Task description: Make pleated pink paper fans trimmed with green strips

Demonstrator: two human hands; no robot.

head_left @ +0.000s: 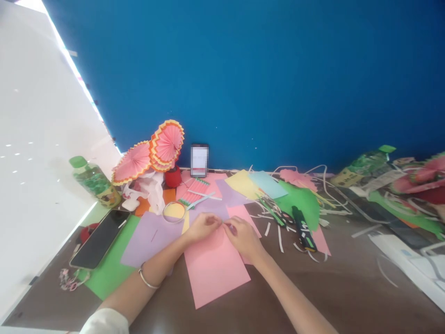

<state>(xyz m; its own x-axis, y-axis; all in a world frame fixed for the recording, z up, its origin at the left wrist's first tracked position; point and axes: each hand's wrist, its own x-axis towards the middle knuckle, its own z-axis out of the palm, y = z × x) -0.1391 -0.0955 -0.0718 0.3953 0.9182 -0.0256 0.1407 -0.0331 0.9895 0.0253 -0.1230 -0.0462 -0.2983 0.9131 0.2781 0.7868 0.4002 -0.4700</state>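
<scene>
My left hand [206, 226] and my right hand [242, 235] meet fingertip to fingertip above a pink sheet of paper [215, 276]. The fingers of both are pinched together, and a tiny greenish bit shows between them, too small to name. Beneath and left of my left arm lies a purple sheet [146, 239]. Just beyond the hands sits a pink pleated paper piece [200, 189] with green edging, and a roll of tape [174, 212] lies beside it.
At left stand a green-capped bottle [93, 181] and a large phone [100, 239]. Pleated paper fans [167, 144] rise behind, near a propped-up phone [199, 160]. Scissors [274, 211], a dark cutter-like tool [303, 229] and paper strips lie at right. Another bottle [365, 164] is farther right.
</scene>
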